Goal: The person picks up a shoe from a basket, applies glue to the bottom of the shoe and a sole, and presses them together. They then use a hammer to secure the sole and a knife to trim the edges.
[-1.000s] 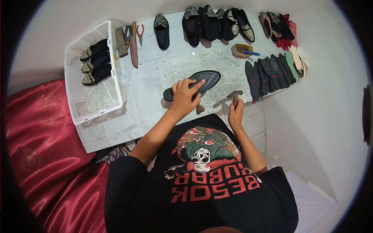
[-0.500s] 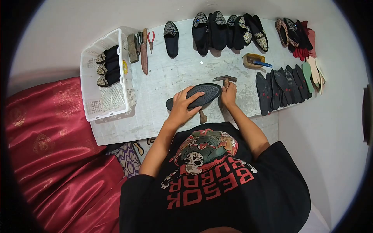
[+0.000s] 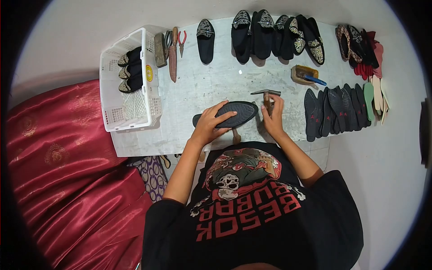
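My left hand (image 3: 210, 124) is wrapped over a black shoe (image 3: 240, 112), which is turned with its ribbed sole up and its pointed toe to the right. The fingers lie across the sole. Below the shoe a wooden piece with a rounded end (image 3: 236, 137) sticks out toward me; its upper part is hidden. Just right of the toe, my right hand (image 3: 274, 119) has its thumb and fingers around the wooden handle of a hammer (image 3: 266, 93). The hammer's metal head points left and right above the fingers.
Finished-looking shoes (image 3: 263, 33) line the table's back edge. Loose black soles (image 3: 338, 108) lie at right, near a glue container (image 3: 302, 74) with a blue-handled brush. A white basket (image 3: 154, 96) holding shoes stands left, beside a knife (image 3: 173, 63) and red pliers (image 3: 182, 42).
The view has shifted slightly, moving the table items right. The right hand's fingers are more extended along the hammer handle. The left hand stays on the shoe.
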The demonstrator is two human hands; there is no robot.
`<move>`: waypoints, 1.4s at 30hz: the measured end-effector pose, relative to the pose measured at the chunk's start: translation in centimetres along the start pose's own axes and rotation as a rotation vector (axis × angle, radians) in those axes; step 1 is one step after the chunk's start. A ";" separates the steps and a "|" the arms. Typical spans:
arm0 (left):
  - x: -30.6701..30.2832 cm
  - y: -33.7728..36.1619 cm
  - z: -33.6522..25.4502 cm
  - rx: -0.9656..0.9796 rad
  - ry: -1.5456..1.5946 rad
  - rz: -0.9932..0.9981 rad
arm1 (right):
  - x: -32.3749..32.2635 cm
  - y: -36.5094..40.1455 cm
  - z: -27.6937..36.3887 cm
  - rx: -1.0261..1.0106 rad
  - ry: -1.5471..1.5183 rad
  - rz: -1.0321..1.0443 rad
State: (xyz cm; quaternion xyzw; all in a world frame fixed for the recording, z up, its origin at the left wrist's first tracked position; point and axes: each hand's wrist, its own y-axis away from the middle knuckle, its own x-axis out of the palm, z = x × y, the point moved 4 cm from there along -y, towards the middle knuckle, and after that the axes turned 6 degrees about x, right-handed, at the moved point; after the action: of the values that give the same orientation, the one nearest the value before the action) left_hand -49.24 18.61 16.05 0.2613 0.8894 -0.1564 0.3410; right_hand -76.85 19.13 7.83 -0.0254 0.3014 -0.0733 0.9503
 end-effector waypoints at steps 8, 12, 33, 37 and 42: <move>-0.5 0.2 0.3 0.062 -0.039 0.020 | -0.8 -1.1 10.2 0.069 -0.237 0.542; -1.9 1.1 1.8 0.116 -0.012 0.038 | 1.1 -0.7 8.4 0.120 -0.318 0.542; -0.1 5.7 4.2 -0.067 0.208 -0.224 | 1.7 1.2 3.7 0.404 -0.724 -0.052; -0.6 2.5 1.5 -0.045 0.187 -0.205 | -1.3 0.7 5.0 0.431 -0.738 -0.196; -0.2 0.5 0.8 -0.059 0.155 -0.194 | -3.4 -0.4 3.8 0.433 -0.761 -0.151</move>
State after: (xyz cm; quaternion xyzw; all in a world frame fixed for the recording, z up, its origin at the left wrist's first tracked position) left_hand -48.39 18.52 15.58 0.1752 0.9385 -0.1415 0.2619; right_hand -77.46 19.25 12.90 0.1272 -0.0947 -0.1891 0.9691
